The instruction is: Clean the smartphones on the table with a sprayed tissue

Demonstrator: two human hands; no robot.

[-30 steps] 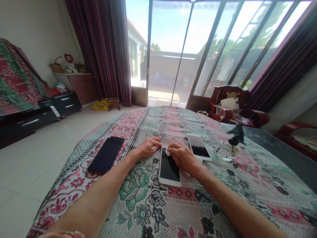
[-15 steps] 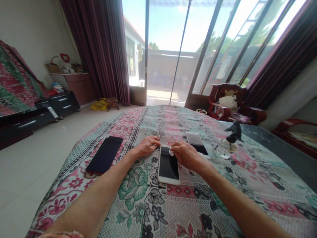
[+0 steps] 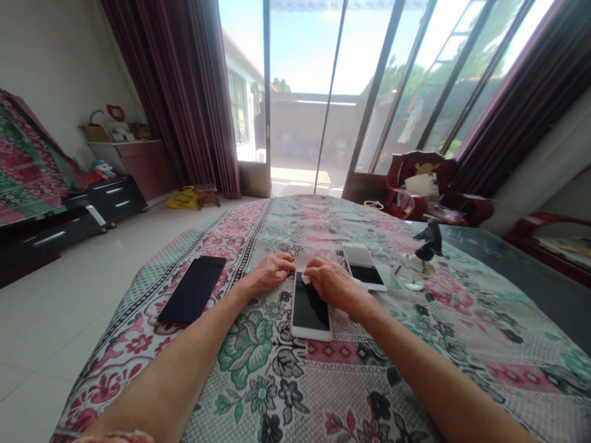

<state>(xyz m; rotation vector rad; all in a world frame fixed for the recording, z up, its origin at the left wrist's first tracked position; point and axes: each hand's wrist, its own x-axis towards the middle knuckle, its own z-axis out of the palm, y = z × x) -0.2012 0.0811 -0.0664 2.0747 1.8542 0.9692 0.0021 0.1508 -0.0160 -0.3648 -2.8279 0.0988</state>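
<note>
A white smartphone with a dark screen lies face up on the patterned tablecloth. My right hand is over its upper part, closed on a small white wipe pressed to the glass. Most of that wipe is hidden under the fingers. At the phone's upper left corner rests my left hand, fingers stretched out and fingertips touching the edge. A second white phone lies just beyond my right hand. To the left of my left arm is a larger dark tablet with a reddish edge.
A clear spray bottle with a black trigger head stands on the right of the tablecloth. Past the table are a dark red wooden chair, glass doors, purple curtains and a yellow bag on the floor.
My right hand has slid left with the wipe across the top of the phone's screen. My left hand stays by the corner. The whole view has shifted slightly.
</note>
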